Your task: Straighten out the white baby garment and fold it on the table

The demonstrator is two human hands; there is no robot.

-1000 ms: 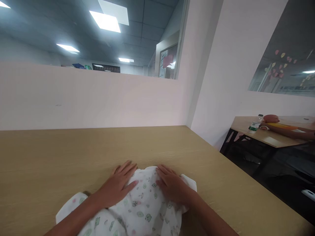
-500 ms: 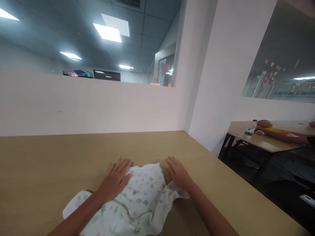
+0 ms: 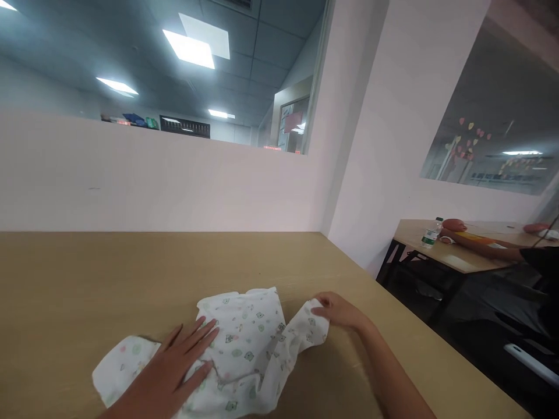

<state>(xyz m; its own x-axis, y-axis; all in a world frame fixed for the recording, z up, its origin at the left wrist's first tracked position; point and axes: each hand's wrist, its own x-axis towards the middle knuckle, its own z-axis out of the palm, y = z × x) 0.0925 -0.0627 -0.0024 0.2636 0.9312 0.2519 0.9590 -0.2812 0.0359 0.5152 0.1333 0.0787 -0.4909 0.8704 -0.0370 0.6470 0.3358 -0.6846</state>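
A small white baby garment with green and pink prints lies spread on the wooden table, one sleeve out to each side. My left hand rests flat on its left part, fingers stretched. Between the thumb and fingers of my right hand is the end of the right sleeve, pulled outward and slightly creased. Folds run across the lower part of the cloth, which passes out of the picture at the bottom.
A white wall with a window stands behind the table. To the right, a second table holds a bottle and a doll-like figure; a person's dark sleeve shows at the far right edge.
My left hand has slid down and left, lying flat on the cloth. My right hand has taken hold of the right sleeve's end and drawn it outward. The view has shifted slightly.
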